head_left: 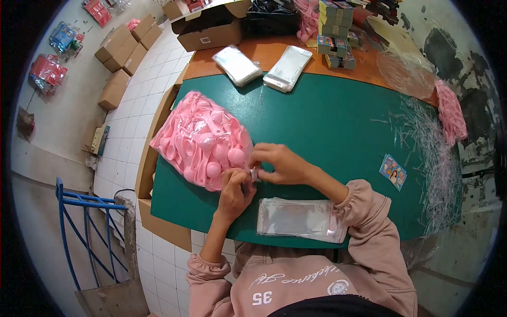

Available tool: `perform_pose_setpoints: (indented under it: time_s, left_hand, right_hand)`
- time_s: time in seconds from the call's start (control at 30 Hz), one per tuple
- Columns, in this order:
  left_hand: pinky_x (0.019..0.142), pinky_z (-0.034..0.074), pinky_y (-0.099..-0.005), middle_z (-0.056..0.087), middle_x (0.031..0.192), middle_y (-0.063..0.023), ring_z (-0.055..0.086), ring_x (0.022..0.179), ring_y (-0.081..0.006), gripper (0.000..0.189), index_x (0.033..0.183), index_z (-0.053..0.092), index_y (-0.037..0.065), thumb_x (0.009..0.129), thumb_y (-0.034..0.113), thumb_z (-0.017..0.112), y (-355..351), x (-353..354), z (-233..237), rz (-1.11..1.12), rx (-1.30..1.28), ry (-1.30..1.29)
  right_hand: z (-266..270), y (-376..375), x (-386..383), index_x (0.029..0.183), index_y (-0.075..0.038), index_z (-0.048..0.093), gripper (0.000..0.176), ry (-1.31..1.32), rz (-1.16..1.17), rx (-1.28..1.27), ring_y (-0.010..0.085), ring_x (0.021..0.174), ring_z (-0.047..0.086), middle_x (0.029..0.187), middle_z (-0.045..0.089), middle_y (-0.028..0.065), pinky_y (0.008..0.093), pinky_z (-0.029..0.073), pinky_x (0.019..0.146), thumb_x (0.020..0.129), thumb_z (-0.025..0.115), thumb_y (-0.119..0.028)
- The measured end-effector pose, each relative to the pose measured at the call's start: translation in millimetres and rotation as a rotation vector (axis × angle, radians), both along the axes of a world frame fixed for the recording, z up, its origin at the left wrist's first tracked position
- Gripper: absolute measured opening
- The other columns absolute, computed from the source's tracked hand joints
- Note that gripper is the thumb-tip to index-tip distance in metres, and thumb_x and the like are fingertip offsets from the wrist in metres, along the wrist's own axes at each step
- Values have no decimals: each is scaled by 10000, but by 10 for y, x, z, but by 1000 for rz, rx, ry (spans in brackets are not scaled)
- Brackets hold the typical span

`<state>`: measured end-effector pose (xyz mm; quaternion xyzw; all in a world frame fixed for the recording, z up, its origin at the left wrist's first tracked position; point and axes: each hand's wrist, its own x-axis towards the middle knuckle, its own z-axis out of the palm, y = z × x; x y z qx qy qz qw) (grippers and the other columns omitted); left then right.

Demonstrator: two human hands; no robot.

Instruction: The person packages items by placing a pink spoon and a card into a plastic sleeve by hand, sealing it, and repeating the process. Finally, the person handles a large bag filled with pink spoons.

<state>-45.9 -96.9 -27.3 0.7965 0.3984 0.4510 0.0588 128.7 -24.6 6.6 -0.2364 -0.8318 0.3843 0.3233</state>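
Observation:
A clear plastic bag full of pink spoon-like pieces and pink balls [200,140] lies on the left part of the green table [322,132]. Its gathered end points toward my hands. My left hand [235,193] is closed on this end at the bag's lower right corner. Just right of it, my right hand [280,165] has its fingers curled around the same gathered plastic, thumb and fingertips near the twisted neck. A stack of clear plastic sleeves [296,217] lies near the table's front edge, below my right hand.
Two piles of clear sleeves [236,65] [288,68] lie at the back edge. Card stacks [336,34] and an open carton [208,34] stand behind. At right are small cards [393,171] and plastic strands [441,174]. A blue metal frame [87,232] stands at left.

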Motion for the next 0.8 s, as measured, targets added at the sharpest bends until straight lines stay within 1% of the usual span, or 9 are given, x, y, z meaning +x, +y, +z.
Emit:
perform_pose_setpoints:
  time_s: [0.07,0.17,0.3,0.4,0.57,0.6,0.7,0.77,0.8]
  left_hand:
    - [738,396,-367,518,829,-68,509,803,-265,458,955,431,65,575,-93,630,-6,7,23,30,10,31]
    - [742,392,-367,515,833,-68,511,807,-259,451,954,435,68,581,-96,627,-10,12,40,25,25,53]
    - [754,382,-371,515,837,-68,511,806,-256,449,954,437,68,583,-93,631,-22,17,35,46,3,81]
    - [762,375,-372,505,822,-65,507,798,-260,432,935,435,67,579,-91,621,-22,-10,40,16,-39,75]
    - [786,366,-384,487,810,-62,494,825,-271,379,866,434,75,563,-96,585,-84,-94,102,-90,-197,147]
    - [786,366,-384,487,810,-62,494,825,-271,379,866,434,75,563,-96,585,-66,-67,120,-88,-190,146]
    - [799,361,-383,503,851,-57,494,859,-247,365,912,466,74,593,-43,600,-69,66,193,124,36,103]
    - [815,359,-393,512,927,-82,491,871,-267,352,953,519,59,626,50,650,-125,117,298,473,69,391]
    - [815,359,-393,512,927,-82,491,871,-267,352,953,519,59,626,50,650,-132,105,312,479,69,393]
  right_hand:
    - [-22,-13,-26,877,-92,547,193,-156,63,147,232,901,525,919,533,59,396,404,765,730,628,-188]
    - [15,14,-17,895,-98,554,210,-163,95,340,205,832,534,898,539,47,332,402,730,707,640,-136]
    - [2,-15,-67,893,-99,554,208,-249,70,431,204,832,536,894,541,50,332,402,726,709,634,-155]
    - [-30,-30,-85,845,-73,544,215,-270,35,401,229,877,541,901,542,67,361,418,709,708,618,-220]
    - [-96,286,187,846,-19,541,169,-123,-102,-114,217,719,554,826,542,86,310,458,619,692,585,-74]
    - [-59,279,213,835,-6,542,155,-37,-59,-107,198,695,548,785,533,89,294,460,625,684,564,-34]
    - [38,195,149,869,-9,542,200,-40,141,-51,226,744,552,822,533,101,307,461,661,674,582,-28]
    - [-50,106,72,910,-33,534,255,-13,161,45,248,853,529,921,517,97,336,444,729,671,621,-48]
    - [-76,45,30,930,-52,530,280,-112,97,215,254,901,506,961,500,89,350,430,755,673,638,-71]
